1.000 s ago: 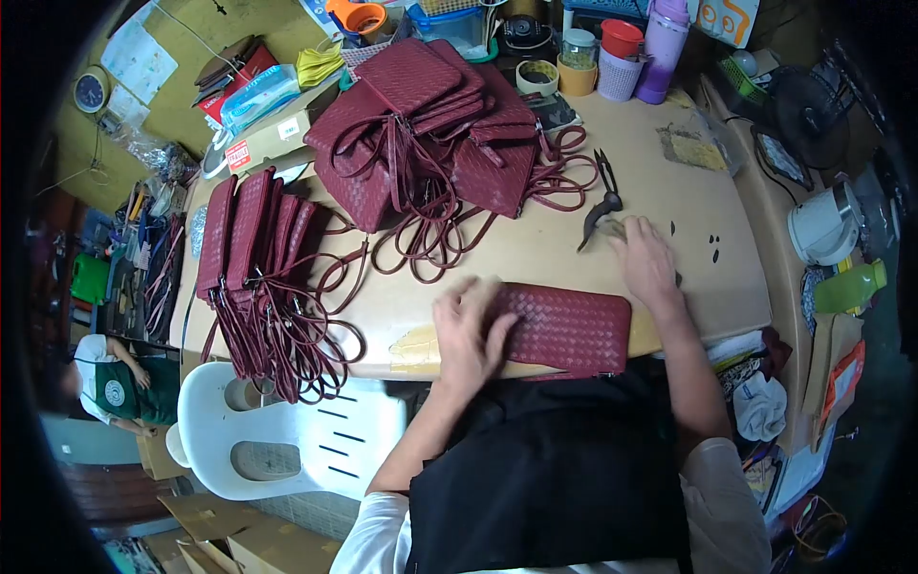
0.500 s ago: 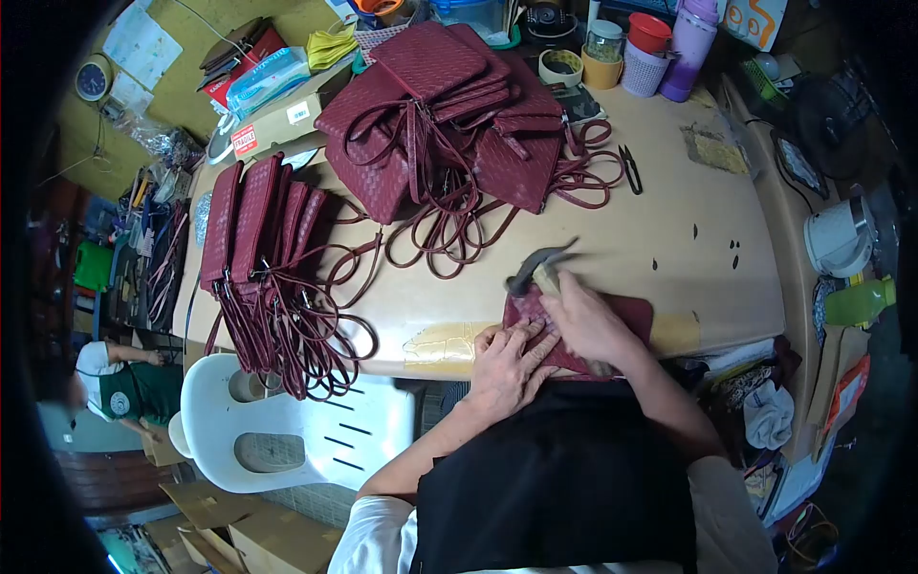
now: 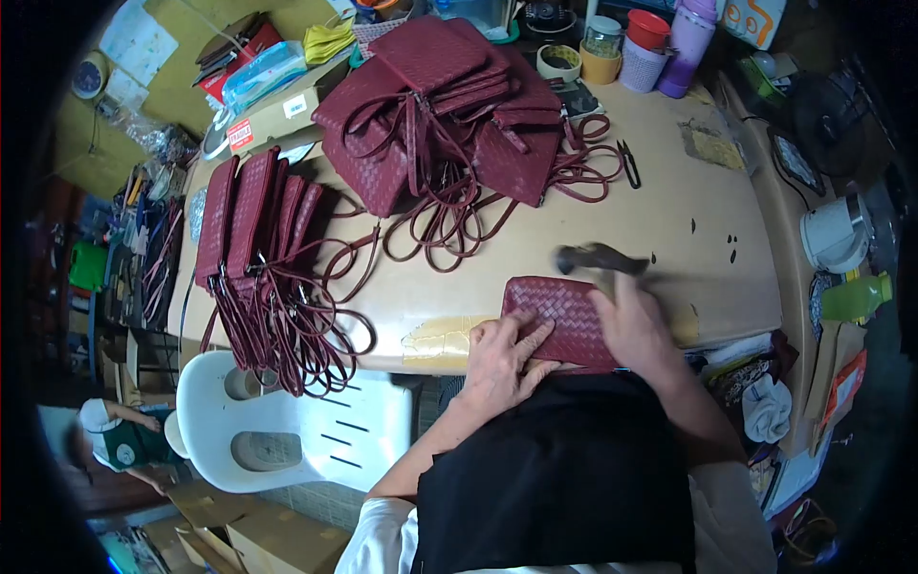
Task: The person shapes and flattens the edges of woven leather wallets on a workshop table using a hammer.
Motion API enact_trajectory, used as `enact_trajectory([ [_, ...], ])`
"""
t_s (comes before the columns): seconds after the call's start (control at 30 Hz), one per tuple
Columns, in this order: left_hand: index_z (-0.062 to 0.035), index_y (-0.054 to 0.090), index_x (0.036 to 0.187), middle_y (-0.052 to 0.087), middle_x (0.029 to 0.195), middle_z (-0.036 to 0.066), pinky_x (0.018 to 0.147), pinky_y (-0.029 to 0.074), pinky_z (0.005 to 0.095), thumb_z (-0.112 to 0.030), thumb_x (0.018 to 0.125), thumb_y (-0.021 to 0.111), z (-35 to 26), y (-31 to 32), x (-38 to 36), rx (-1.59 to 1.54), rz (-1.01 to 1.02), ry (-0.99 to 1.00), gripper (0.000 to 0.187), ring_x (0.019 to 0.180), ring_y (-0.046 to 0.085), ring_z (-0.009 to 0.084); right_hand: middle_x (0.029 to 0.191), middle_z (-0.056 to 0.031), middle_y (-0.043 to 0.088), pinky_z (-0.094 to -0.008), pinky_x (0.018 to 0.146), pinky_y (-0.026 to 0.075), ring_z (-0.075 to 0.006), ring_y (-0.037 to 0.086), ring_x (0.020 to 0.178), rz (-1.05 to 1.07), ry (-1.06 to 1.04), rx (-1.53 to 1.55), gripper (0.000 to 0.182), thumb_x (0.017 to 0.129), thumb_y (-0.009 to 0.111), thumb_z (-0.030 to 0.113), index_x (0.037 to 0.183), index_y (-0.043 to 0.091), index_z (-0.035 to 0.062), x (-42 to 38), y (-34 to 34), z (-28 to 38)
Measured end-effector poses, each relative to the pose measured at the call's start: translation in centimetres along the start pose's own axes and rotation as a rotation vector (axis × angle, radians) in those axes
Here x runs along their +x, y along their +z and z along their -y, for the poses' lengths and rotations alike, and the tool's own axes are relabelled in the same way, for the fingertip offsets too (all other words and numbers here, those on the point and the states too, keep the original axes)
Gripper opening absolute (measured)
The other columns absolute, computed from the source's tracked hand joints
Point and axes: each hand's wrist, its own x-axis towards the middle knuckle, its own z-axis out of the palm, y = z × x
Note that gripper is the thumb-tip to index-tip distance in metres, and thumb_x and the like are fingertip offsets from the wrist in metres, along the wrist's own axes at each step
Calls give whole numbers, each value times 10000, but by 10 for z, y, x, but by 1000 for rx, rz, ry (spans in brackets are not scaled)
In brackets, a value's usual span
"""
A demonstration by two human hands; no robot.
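A dark red woven pouch point(image 3: 564, 311) lies at the table's near edge, in front of the black apron. My left hand point(image 3: 504, 359) rests on its left side, fingers spread and pressing it flat. Over the pouch's right side, my right hand point(image 3: 636, 325) is wrapped round the handle of a hammer point(image 3: 602, 258). The hammer's dark head is raised above the pouch's upper right corner and slightly blurred; most of the handle is hidden by the hand.
Stacked red pouches with looped straps point(image 3: 382, 143) lie at the back, and more pouches point(image 3: 253, 225) at the left. Black snips point(image 3: 628, 165) lie beyond the hammer. A white chair point(image 3: 287, 421) stands left of me; a co-worker point(image 3: 134, 440) is farther left.
The hammer has moved right and up from the pouch's upper left, together with my right hand. More of the woven surface shows. My left hand has stayed nearly in place.
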Motion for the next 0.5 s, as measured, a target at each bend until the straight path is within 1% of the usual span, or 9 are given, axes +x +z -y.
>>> enact_trajectory([
  [0.07,-98,593,1254,524,1218,169,953,332,453,-431,735,747,4,-7,-1,-83,-64,-55,635,1101,493,323,904,-274,634,-549,774,472,-479,608,864,183,266,-166,356,961,506,287,1184,448,15,-5,-17,-41],
  [0.1,-70,568,1218,502,1229,177,972,309,495,-485,722,739,8,-14,-5,10,-92,-144,669,1144,461,345,1013,-304,601,-523,790,465,-495,566,969,18,219,-164,350,956,511,198,1229,466,-15,-13,-25,-67],
  [0.17,-14,520,1146,458,1253,193,1010,265,580,-593,694,725,14,-23,-11,200,-158,-341,762,1229,398,389,1092,-298,575,-495,817,453,-468,551,1027,-55,428,-149,405,964,508,223,1306,453,12,-12,-48,-80],
  [0.27,-22,527,1083,454,1257,199,1023,212,646,-591,697,724,6,-23,-14,245,-142,-350,715,1279,368,401,972,-278,605,-518,726,452,-457,591,911,-235,292,-344,418,950,535,229,1326,440,73,3,-47,-130],
  [0.33,-26,526,1042,450,1275,194,1027,182,686,-486,700,766,3,-6,-8,153,-151,-318,621,1331,317,408,1141,-238,580,-477,776,470,-430,586,969,-339,125,-570,516,914,591,239,1383,425,98,19,-39,-132],
  [0.4,-22,514,1021,498,1200,171,1019,317,563,-331,770,766,1,-4,1,140,-209,-242,471,1225,446,329,1185,-208,568,-447,835,464,-404,580,1011,-372,25,-681,536,908,597,225,1396,423,89,28,-35,-117],
  [0.43,-22,514,1021,498,1200,171,1019,317,563,-331,770,766,-2,-13,5,158,-229,-259,471,1225,446,329,1229,-177,556,-417,894,458,-378,574,1053,-411,-38,-805,555,902,604,210,1409,421,79,30,-33,-106],
  [0.47,-20,507,1021,522,1152,144,979,367,464,-260,812,741,-7,-23,11,-261,-105,-432,395,1132,488,267,1229,-177,556,-417,894,458,-378,574,1053,-414,-69,-795,555,902,604,210,1409,421,79,25,-29,-89],
  [0.5,-18,501,1021,545,1105,117,940,418,365,-188,853,715,-9,-30,15,-689,21,-584,321,1039,531,205,1229,-155,562,-400,931,447,-340,581,1056,-322,-220,-494,541,899,612,196,1387,430,51,14,-22,-63],
])
